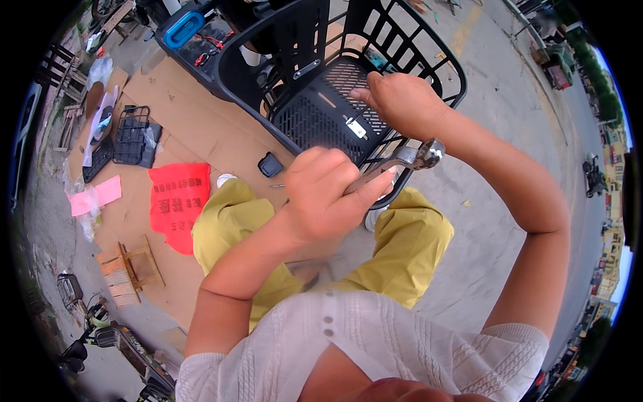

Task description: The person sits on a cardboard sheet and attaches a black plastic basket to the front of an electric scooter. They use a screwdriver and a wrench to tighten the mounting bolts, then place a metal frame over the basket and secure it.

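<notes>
Spanning the upper middle of the frame, the black plastic basket (305,122) has grey pavement (506,100) stretching beyond its right rim. The left hand (320,194) wraps its fingers round a metal wrench (419,157); the right hand (404,102) bends over the basket, fingers curled, grip unclear.

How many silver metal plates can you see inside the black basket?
2: a slotted plate at one wall of the black basket, and a second plate on its perforated floor. Others may be hidden behind the hands.

basket (333,124) cut off, tool (404,157) partly hidden
</notes>
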Motion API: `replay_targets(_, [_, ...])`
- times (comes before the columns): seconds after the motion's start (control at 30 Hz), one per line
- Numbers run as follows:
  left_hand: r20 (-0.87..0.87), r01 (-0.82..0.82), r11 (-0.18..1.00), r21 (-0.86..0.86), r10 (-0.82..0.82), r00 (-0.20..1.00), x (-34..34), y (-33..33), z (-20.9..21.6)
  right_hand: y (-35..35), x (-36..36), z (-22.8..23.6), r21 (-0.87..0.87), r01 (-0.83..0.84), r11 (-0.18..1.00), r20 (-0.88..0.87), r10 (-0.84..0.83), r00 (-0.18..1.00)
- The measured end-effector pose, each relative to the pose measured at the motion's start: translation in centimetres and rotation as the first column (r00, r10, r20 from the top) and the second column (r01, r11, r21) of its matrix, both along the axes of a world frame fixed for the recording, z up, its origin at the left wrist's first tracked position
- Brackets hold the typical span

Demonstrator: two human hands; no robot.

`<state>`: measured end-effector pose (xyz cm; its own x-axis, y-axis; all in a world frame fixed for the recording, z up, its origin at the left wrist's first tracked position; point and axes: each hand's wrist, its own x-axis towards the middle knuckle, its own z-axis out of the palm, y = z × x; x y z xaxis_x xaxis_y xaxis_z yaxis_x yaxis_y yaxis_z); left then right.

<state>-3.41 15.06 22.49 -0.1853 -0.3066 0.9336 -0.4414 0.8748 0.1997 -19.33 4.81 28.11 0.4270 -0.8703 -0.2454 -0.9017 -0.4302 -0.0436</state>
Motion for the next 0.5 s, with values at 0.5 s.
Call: replay_targets(0.5, [-0.374,0.039,0.998,-0.053,-0.056,0.926,-3.0,-0.2,-1.3,0.9,-1.4,-1.0,-0.172,-0.041,0.984,0.116,0.062,0.991])
